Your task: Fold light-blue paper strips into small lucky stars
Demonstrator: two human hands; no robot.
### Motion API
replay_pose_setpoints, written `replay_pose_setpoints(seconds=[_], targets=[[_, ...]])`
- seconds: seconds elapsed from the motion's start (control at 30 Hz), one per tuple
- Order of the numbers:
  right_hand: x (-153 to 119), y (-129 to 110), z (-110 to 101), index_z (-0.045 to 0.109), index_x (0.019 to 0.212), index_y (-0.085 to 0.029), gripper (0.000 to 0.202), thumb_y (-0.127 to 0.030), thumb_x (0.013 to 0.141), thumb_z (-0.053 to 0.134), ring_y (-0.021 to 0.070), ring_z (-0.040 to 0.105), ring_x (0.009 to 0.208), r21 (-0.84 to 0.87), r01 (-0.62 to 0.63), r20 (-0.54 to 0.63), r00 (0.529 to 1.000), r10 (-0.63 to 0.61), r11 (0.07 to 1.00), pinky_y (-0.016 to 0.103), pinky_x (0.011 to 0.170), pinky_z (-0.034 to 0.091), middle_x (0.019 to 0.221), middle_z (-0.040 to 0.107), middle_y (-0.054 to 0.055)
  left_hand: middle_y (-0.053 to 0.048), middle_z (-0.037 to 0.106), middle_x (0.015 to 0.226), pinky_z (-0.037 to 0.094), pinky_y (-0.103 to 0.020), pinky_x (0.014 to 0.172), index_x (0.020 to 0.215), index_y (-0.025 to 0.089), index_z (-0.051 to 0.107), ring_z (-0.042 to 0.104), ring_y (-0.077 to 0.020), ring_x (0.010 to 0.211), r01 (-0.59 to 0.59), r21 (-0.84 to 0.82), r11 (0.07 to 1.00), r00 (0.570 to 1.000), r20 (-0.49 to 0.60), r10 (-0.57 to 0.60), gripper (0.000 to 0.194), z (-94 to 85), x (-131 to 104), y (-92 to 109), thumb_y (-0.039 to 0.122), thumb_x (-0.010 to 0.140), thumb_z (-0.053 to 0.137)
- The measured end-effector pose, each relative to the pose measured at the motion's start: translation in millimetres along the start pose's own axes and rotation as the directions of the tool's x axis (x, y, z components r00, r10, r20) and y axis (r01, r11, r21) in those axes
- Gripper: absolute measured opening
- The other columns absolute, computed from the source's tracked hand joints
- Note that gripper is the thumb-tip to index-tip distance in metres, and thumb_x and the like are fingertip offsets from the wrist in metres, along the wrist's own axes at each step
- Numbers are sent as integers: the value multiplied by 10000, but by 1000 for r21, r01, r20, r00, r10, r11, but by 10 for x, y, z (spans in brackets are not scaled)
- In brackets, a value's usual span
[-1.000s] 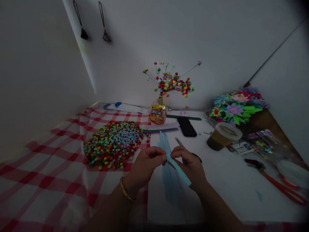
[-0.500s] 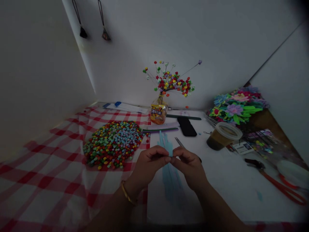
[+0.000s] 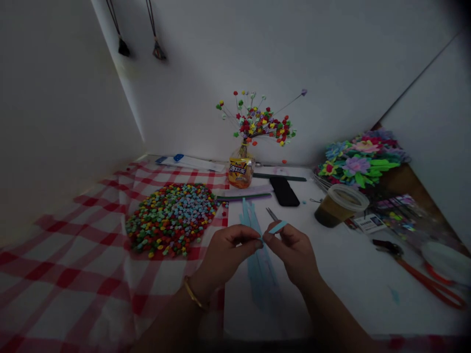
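Note:
A light-blue paper strip (image 3: 277, 227) is pinched between my two hands above the table. My left hand (image 3: 231, 247), with a gold bangle at its wrist, grips the strip's folded end, mostly hidden by the fingertips. My right hand (image 3: 292, 247) has thumb and finger closed on the same strip, whose free end lies across the index finger. Beneath the hands lies a bundle of loose light-blue paper strips (image 3: 257, 274). Just beyond my right hand the tips of scissors (image 3: 271, 214) show; their handles are covered by the hand.
Left is a heap of small folded paper stars (image 3: 172, 218) on a checked cloth (image 3: 66, 277). Behind stand a bottle (image 3: 241, 171) of star stems and a black phone (image 3: 284, 191). To the right are a plastic cup (image 3: 340, 206), craft flowers (image 3: 362, 157) and pliers with an orange strap (image 3: 390, 247).
My hands have moved slightly apart. The strip's free end, upright between the fingertips before, now slants right across my right index finger.

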State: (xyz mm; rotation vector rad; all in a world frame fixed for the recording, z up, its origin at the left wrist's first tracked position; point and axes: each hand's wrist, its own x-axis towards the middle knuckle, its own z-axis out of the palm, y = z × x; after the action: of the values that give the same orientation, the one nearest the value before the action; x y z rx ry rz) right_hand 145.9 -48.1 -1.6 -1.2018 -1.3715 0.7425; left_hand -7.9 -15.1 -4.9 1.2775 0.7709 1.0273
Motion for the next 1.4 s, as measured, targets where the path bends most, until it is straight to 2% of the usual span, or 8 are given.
replay_pose_setpoints(seconds=[0.13, 0.5, 0.77, 0.87, 0.97, 1.07, 1.2, 1.4], targets=[[-3, -22, 5, 596, 677, -205, 148, -315, 765, 643, 144, 511, 665, 84, -45, -28, 998, 47, 995, 329, 661, 459, 669, 562, -29, -6, 650, 603, 460, -236, 564, 678, 164, 705, 565, -118, 567, 24, -86, 996, 1000, 10, -23, 69, -3, 6, 44, 168, 620, 742], [-5, -41, 13, 615, 652, -204, 152, -309, 753, 658, 149, 517, 661, 96, 16, -53, 999, -11, 995, 328, 635, 465, 670, 564, -16, 7, 642, 615, 452, -225, 588, 682, 156, 687, 560, -100, 585, 28, -178, 984, 998, 52, -19, 60, -8, 9, 76, 136, 639, 723], [-1, -18, 44, 604, 693, -201, 138, -283, 802, 619, 129, 518, 613, 220, -102, 156, 985, 68, 970, 286, 607, 449, 622, 555, -32, 9, 650, 575, 423, -204, 521, 676, 147, 652, 536, -84, 514, 67, -259, 963, 989, 148, -29, 108, -18, 19, 64, 143, 628, 749], [-7, -18, 68, 596, 699, -201, 124, -276, 797, 614, 131, 511, 620, 137, -46, 90, 995, 34, 989, 281, 598, 430, 636, 550, -30, 23, 634, 534, 423, -192, 507, 639, 141, 645, 540, -77, 494, 56, -276, 960, 996, 81, -35, 140, 4, 33, 31, 143, 592, 778], [-17, -33, 80, 606, 704, -205, 115, -276, 795, 609, 146, 520, 664, -88, 83, -33, 996, -87, 993, 301, 637, 431, 683, 558, -16, 11, 648, 530, 462, -205, 557, 618, 131, 670, 580, -90, 526, 55, -259, 964, 998, 17, -52, 117, 18, 28, 22, 157, 592, 781], [-24, -45, 78, 603, 695, -202, 130, -278, 801, 604, 163, 538, 712, -224, 154, -102, 978, -180, 962, 337, 700, 446, 720, 562, -3, -17, 699, 608, 503, -243, 619, 700, 132, 708, 633, -124, 589, 87, -282, 956, 996, 22, -84, 140, 18, 10, 35, 185, 595, 784], [-24, -43, 68, 604, 696, -200, 133, -283, 800, 606, 175, 546, 731, -239, 173, -116, 972, -205, 955, 354, 708, 452, 733, 566, 5, -25, 717, 662, 517, -248, 635, 728, 131, 710, 647, -129, 614, 104, -294, 950, 994, 48, -94, 212, 21, -6, 51, 165, 544, 810], [-23, -8, 41, 598, 666, -197, 197, -339, 802, 609, 160, 523, 691, -143, 79, -65, 994, -89, 987, 328, 656, 430, 679, 545, -8, 5, 668, 568, 501, -236, 553, 712, 139, 684, 619, -114, 523, 76, -262, 962, 997, 20, -74, 122, 34, 12, 35, 187, 625, 754]])
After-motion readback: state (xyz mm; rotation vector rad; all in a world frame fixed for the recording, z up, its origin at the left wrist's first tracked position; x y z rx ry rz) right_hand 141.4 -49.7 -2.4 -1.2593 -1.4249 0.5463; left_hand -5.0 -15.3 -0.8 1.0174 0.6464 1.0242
